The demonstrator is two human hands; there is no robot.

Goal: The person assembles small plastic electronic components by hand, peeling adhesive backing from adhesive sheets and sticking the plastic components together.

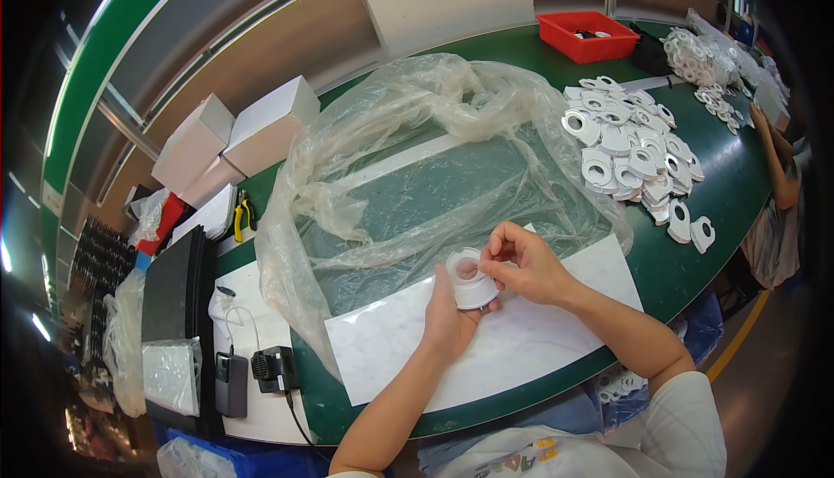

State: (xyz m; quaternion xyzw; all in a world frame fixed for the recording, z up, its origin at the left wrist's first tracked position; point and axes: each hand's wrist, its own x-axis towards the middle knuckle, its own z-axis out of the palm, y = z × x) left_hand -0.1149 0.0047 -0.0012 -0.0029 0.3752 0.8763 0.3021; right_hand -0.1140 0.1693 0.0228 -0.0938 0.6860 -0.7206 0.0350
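Observation:
My left hand cradles a white ring-shaped plastic part from below and the left, its round hole facing up. On the part's upper right rim, the pinched fingers of my right hand rest; whether they hold something small there I cannot make out. Both hands are above a white sheet lying at the table's near edge. A heap of similar white parts with round holes lies to the right.
A large clear plastic bag is spread across the green table. Behind stand white boxes and a red bin. Yellow-handled pliers, a black device and its cable are at left. Another person's arm reaches in far right.

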